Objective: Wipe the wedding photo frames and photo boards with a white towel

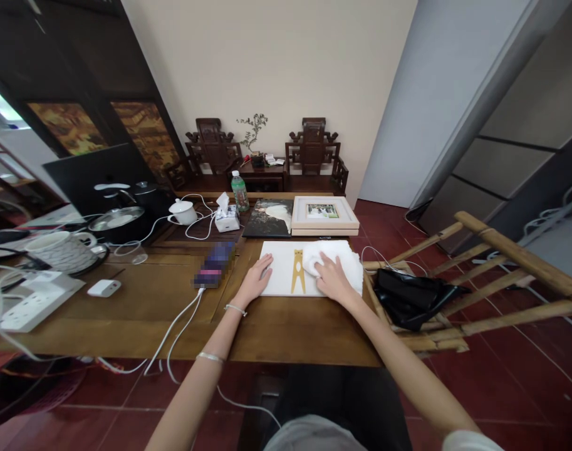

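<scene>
A white rectangular board (pixel 279 269) lies flat near the table's front edge. On its middle is a gold forked piece (pixel 297 272) with a cat-like head and two legs. My left hand (pixel 256 277) rests over the board's left edge, fingers stretched out and nothing held. Over the right part of the board is a white fluffy cloth (pixel 349 263), partly spread and partly bunched. My right hand (pixel 331 275) presses down on the bunched part, with its fingers closed around it. The board's right side is hidden under the cloth.
Behind the board are a dark photo panel (pixel 267 218) and a stacked pale picture frame (pixel 326 216). A phone (pixel 215 263) with a white cable, tissue box (pixel 227 218), green bottle (pixel 239 191) and power strip (pixel 34 300) stand leftward. A bamboo chair (pixel 492 250) is at right.
</scene>
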Demonstrator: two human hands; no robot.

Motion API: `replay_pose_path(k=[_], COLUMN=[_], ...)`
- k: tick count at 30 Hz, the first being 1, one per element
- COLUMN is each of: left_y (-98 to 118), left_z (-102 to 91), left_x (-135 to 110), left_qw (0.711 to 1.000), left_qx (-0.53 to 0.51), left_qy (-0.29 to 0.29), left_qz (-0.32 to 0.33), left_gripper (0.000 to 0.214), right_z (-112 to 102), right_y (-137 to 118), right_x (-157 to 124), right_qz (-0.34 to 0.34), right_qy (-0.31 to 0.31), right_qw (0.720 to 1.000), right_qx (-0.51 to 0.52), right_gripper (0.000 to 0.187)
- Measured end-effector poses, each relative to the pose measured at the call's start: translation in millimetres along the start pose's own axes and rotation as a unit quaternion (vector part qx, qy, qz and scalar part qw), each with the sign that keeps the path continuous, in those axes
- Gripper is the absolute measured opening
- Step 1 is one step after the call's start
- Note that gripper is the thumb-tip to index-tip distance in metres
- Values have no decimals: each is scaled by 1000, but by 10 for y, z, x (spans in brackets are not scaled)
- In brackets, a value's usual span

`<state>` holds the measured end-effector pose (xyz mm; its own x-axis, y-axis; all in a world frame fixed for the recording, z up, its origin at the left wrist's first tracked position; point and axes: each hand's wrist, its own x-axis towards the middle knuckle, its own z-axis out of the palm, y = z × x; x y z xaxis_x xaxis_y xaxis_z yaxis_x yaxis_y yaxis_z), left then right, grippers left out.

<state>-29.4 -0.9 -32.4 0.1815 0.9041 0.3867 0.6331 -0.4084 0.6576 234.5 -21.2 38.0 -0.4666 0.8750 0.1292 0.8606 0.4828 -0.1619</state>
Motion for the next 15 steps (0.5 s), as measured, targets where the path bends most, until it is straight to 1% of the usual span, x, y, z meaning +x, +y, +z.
replay_pose_path(k=[2, 5, 7, 8, 9, 11, 15], left_y=[6, 10, 12, 13, 15, 17, 11], left_z=[5, 7, 5, 3, 2, -1, -2], left_x=[0, 0, 0, 0, 0, 0, 1], left_qw=[1000, 1000, 1000, 1000, 1000, 1000, 1000], left_qx=[-2, -3, -4, -3, -3, -1, 5], left_qy=[2, 5, 2, 1, 0, 2, 2], left_qz=[-1, -1, 1, 1, 1, 1, 2], left_gripper=[47, 47, 47, 48, 48, 48, 47], right_z=[12, -35, -104, -145, -187, -263, -328], right_y=[-84, -193, -232, -236, -229, -185, -16], right_x=[-285, -670, -798, -806, -774, -608, -52], right_qz=[-23, -44, -43, -37, -31, -18, 18], right_qy=[-11, -28, -46, -56, -66, -75, -65], right_qw=[1000, 998, 997, 997, 997, 997, 998], right_qx=[13, 34, 39, 37, 34, 24, -3], right_gripper=[40, 42, 43, 42, 40, 36, 31])
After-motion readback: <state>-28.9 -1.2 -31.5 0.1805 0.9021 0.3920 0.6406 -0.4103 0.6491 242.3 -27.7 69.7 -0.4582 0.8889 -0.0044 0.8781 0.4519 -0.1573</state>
